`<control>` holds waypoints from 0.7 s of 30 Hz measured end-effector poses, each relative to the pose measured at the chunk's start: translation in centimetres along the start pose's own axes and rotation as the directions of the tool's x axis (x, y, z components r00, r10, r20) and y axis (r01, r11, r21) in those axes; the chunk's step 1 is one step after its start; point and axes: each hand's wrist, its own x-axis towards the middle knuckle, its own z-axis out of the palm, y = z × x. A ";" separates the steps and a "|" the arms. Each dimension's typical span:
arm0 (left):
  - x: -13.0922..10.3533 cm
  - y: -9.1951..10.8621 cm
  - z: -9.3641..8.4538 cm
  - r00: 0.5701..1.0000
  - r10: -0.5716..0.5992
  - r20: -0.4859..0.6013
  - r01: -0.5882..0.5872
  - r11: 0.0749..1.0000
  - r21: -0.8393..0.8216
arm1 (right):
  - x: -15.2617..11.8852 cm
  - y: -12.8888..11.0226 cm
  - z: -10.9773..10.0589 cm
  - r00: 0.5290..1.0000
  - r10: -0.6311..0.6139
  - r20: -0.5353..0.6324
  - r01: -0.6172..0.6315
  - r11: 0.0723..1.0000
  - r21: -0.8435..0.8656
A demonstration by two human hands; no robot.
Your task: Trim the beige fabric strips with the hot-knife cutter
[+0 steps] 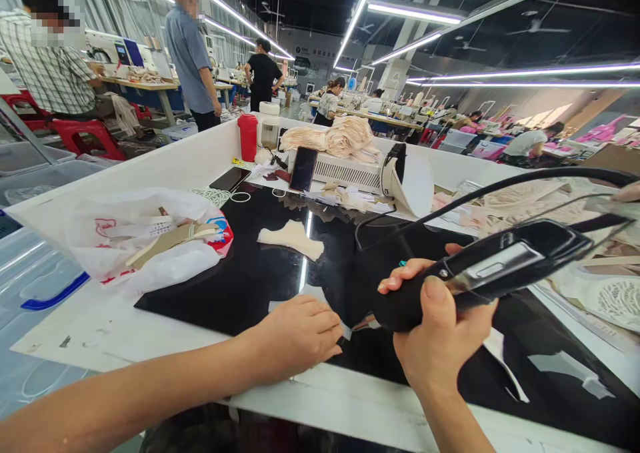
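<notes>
A black handheld electric tool (480,266) with a cable is gripped in my right hand (440,333), its narrow tip angled down to the left. That tip meets a pale grey-white piece (317,294) on the glossy black surface (235,273). My left hand (300,336) rests over the same piece, pressing on it with the fingers together, and hides part of it. Beyond my left hand lies a cream fabric piece (293,238). White scraps (573,371) lie on the black surface at the right.
A plastic bag (150,239) of strips sits at the left. Phones (303,168), a red cup (247,137), a jar (269,126) and stacked cream fabric (345,138) stand at the back. Fabric piles (540,206) lie right. The tool's cable (500,185) arches across the right. Several people are farther off.
</notes>
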 end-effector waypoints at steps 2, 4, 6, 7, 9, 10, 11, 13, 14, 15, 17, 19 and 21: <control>0.0 0.0 -0.1 1.000 -0.007 0.001 0.007 1.000 -0.005 | 0.0 -0.1 0.1 1.000 -0.006 0.001 0.006 1.000 -0.006; -0.1 0.0 -0.1 1.000 -0.009 0.003 0.009 1.000 -0.005 | 0.0 -0.3 0.1 1.000 -0.004 0.003 0.004 1.000 -0.009; -0.1 0.0 -0.1 1.000 -0.005 0.001 0.005 1.000 0.000 | -0.1 -0.5 0.2 1.000 0.011 -0.007 -0.011 1.000 -0.004; -0.1 0.0 -0.1 1.000 -0.003 -0.002 0.003 1.000 0.002 | -0.1 -0.7 0.2 1.000 0.014 -0.015 -0.014 1.000 -0.001; -0.1 0.0 -0.1 1.000 -0.004 -0.002 0.004 1.000 0.005 | -0.2 -0.9 0.2 1.000 0.004 -0.020 -0.004 1.000 0.002; -0.1 0.0 -0.1 1.000 -0.006 0.003 0.006 1.000 0.004 | -0.3 -0.9 0.2 1.000 -0.004 -0.016 0.004 1.000 0.001; -0.1 0.0 -0.2 1.000 -0.009 0.006 0.009 1.000 0.001 | -0.3 -1.0 0.2 1.000 -0.008 -0.006 0.008 1.000 0.000; 0.0 0.0 -0.2 1.000 -0.013 0.009 0.013 1.000 -0.009 | -0.5 -0.9 0.2 1.000 0.002 0.019 -0.002 1.000 -0.001; 0.0 0.1 -0.3 1.000 -0.016 0.009 0.016 1.000 -0.013 | -0.6 -0.9 0.2 1.000 0.010 0.028 -0.010 1.000 -0.003; 0.0 0.1 -0.3 1.000 -0.019 0.008 0.019 1.000 -0.016 | -0.7 -0.9 0.1 0.999 0.017 0.032 -0.016 1.000 -0.006; 0.0 0.1 -0.2 1.000 -0.019 0.004 0.019 1.000 -0.023 | -0.9 -0.8 0.1 0.999 0.019 0.030 -0.019 1.000 -0.016; -0.1 0.1 -0.2 1.000 -0.022 0.006 0.022 0.999 -0.033 | -0.9 -0.8 0.1 0.999 0.020 0.025 -0.019 1.000 -0.025; -0.1 0.0 -0.2 1.000 -0.025 0.015 0.026 0.999 -0.041 | -0.9 -0.8 0.1 0.999 0.026 0.022 -0.025 0.999 -0.024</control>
